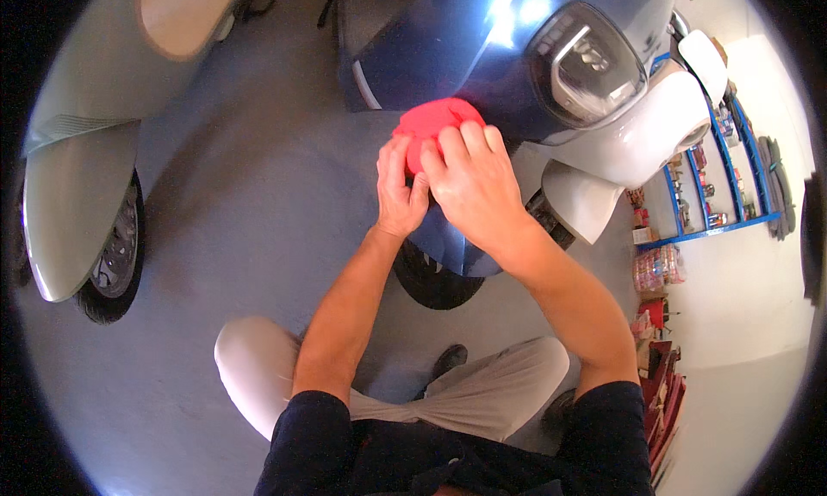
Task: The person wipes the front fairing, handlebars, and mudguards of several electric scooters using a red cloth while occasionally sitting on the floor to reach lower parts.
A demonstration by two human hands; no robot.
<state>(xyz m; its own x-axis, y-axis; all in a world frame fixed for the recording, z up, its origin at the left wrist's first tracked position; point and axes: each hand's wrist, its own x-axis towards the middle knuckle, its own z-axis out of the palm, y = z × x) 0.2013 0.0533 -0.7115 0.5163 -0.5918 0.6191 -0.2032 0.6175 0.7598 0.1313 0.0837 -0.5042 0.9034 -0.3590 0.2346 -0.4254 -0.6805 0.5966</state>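
Observation:
In front of me stands a dark blue motor scooter (413,56) with a clear-covered headlight (591,66). A bunched red cloth (439,116) is in both my hands, over the lower front of the scooter. My left hand (400,189) grips the cloth's near left side, thumb toward the right. Curled over the cloth's right side are the fingers of my right hand (475,179). Beneath my hands show the blue front fender (446,240) and the black front tyre (433,283). Whether the cloth presses on the bodywork is hidden by my hands.
A grey-green scooter (81,218) stands at the left. Behind the blue one, at the right, is a white scooter (639,124). Blue wall shelves (711,232) hold small goods. Boxes and dark red panels (665,392) line the wall. My bent knees flank the grey floor (258,237).

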